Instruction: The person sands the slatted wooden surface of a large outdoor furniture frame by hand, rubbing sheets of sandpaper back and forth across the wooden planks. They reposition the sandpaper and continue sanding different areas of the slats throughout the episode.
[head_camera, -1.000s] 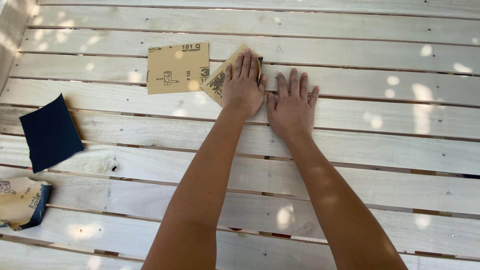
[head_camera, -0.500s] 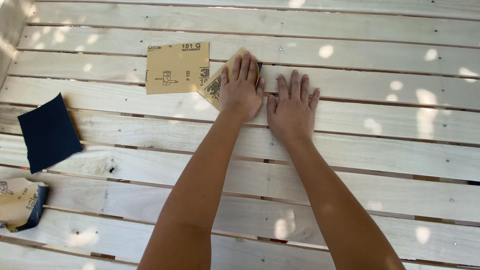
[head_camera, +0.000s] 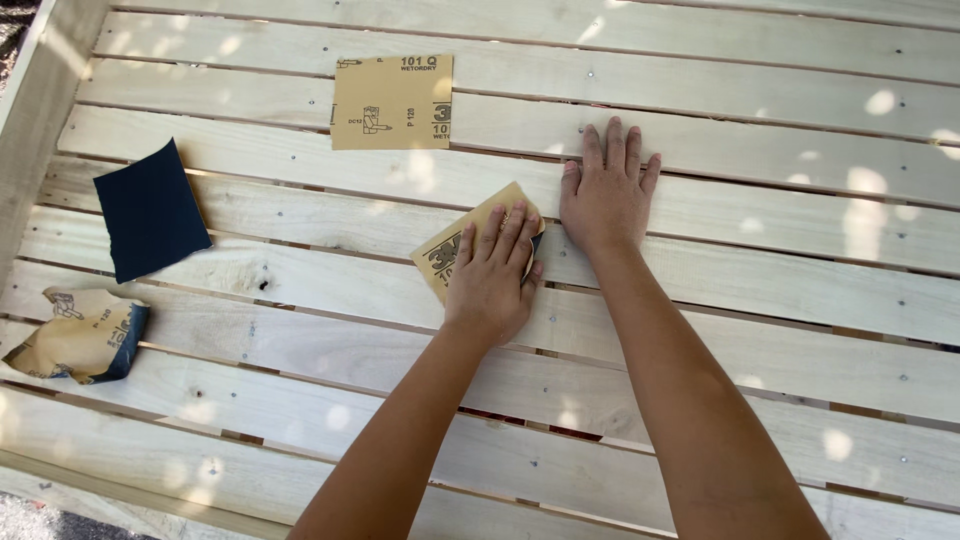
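Sanding of slatted pale-wood surface (head_camera: 760, 240) in hand, with folded tan sandpaper piece (head_camera: 455, 250).

Left hand (head_camera: 492, 285) pressed flat on the sandpaper piece, fingers (head_camera: 500, 232) together and extended, pinning it against a plank near the middle of the frame, dark abrasive side down. Right hand (head_camera: 605, 195) just beside, palm down on the next plank up, fingers slightly spread, holding nothing, bracing. Spare tan sheet (head_camera: 392, 102) lying flat on an upper plank, well apart; dark blue sheet (head_camera: 150, 208) and crumpled used piece (head_camera: 80, 335) at left. Judged good practice: even pressure through the whole palm, strokes along the grain and plank length, clear of screw heads and slat gaps to avoid tearing the paper; brace hand kept off the sanding path.
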